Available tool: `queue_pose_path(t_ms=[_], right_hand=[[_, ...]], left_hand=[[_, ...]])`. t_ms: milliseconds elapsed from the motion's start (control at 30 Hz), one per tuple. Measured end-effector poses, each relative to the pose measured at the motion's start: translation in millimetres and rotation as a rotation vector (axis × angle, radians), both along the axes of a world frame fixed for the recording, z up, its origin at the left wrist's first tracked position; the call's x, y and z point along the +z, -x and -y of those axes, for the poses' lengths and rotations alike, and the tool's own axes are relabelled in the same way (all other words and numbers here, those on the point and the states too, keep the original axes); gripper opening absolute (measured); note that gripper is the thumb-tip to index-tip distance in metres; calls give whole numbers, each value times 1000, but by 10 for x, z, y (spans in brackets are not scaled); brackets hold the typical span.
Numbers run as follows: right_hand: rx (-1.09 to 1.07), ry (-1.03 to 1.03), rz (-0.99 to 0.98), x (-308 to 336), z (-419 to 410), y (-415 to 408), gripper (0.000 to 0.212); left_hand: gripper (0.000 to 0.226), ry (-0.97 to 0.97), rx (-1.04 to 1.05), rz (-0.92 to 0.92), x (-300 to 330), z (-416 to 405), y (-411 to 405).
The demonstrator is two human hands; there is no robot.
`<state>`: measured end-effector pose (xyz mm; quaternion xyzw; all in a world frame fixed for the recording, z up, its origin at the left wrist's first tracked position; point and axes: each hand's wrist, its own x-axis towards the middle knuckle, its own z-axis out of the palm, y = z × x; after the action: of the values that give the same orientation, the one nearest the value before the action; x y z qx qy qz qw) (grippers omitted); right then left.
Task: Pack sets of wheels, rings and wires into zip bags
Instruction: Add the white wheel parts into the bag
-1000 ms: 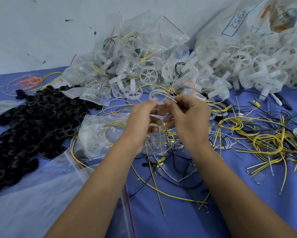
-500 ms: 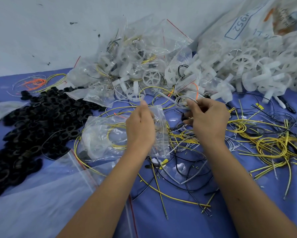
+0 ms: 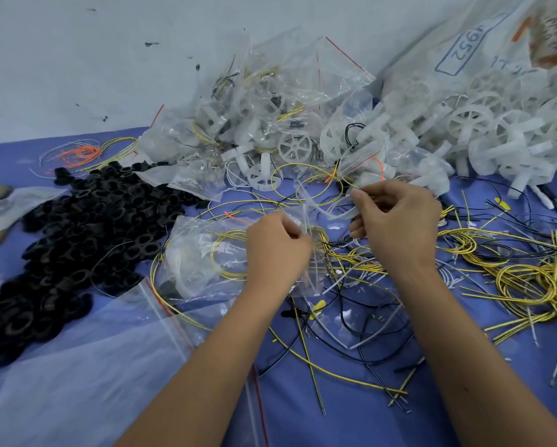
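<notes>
the hands have drawn apart; left hand [image 3: 278, 250] and right hand [image 3: 396, 221] fingers pinch a clear zip bag [image 3: 306, 217]

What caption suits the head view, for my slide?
Both hands, left and right, hold a clear zip bag open above tangled wires, beside black rings.

Black rings [image 3: 77, 240], white wheels [image 3: 483, 130], yellow wires [image 3: 528, 279], blue-violet tablecloth [image 3: 335, 414], orange wires [image 3: 80, 153]
</notes>
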<state>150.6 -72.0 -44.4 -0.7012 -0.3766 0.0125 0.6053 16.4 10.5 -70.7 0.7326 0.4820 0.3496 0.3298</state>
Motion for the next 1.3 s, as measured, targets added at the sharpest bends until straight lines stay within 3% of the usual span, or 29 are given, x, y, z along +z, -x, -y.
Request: queue_pose_path(t_ms=[133,267,567,700,933,1033,1167,1233,1300], right_hand=[[80,42,2,12,-6,33,12],[124,73,-3,0,-20,67,12],[428,94,-63,-67,-93,196,12],[601,163,-106,-95,-108,185,22],[754,49,-292,-63,-55,221,36],[821,75,-361,-71,-55,273,25],[796,180,-55,-124,-41,280,44],[678,282,109,-145,-66,215,33],[573,285,121,-139,-92,143,26]], left_hand=[[10,145,148,319,57,2,-16],[9,33,259,505,119,34,-38],[11,-276,77,388,155,134,-65],[10,-380,14,350,211,210,-100],[11,-454,-125,434,370,354,-143],[12,-465,-158,481,390,388,-173],[10,-462,-109,469,257,379,-163],[10,-389,-50,476,165,341,-138],[14,-272,18,488,92,276,-120]])
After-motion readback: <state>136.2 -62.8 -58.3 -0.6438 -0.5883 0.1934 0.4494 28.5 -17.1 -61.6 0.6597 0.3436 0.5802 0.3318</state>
